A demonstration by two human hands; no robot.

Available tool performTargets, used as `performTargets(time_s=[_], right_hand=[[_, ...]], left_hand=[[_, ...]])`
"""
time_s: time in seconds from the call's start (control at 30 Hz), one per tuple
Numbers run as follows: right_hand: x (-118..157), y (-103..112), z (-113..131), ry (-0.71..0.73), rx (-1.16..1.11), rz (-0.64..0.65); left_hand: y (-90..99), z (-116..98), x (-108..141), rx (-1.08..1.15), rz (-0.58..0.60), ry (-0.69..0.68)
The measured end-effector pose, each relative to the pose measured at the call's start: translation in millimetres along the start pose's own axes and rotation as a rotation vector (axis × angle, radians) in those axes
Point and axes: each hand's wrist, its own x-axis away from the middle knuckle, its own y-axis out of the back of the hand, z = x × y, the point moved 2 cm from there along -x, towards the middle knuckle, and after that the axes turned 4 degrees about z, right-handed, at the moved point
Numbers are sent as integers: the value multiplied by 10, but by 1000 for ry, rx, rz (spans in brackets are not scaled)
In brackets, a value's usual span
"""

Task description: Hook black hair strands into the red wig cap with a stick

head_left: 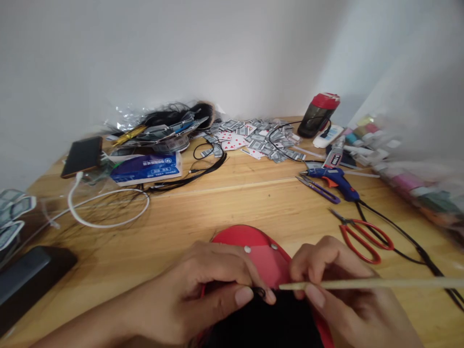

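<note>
A pale pointed stick [348,284] is pinched between the thumb and fingers of my right hand [333,280], its tip aimed left. My left hand [217,280] is closed, with a small black curled strand [259,292] at its thumb and fingertips. The stick's tip is close to those fingertips. Under both hands lies a red piece [239,236] with a rounded top, a pinkish inner area and two pale round studs [247,249]. Its lower part is covered by a black surface [268,319]. My fingers hide some of its edges.
To the right are red-handled scissors [366,241], a blue glue gun [331,180], a purple tool [319,189] and a dark bottle [317,116]. Small printed cards [257,137] lie at the back. A blue tissue pack [147,169], phone [82,155] and white cable [108,224] lie left.
</note>
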Motion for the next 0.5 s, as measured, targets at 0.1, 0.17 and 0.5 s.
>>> performTargets(time_s=[0.1, 0.17, 0.5], right_hand=[[28, -23, 40, 119, 86, -55], [54, -42, 40, 168, 123, -65], [76, -43, -4, 203, 64, -110]], left_hand=[[2, -6, 3, -45, -7, -1], [4, -7, 3, -59, -12, -8], [9, -37, -20, -40, -9, 37]])
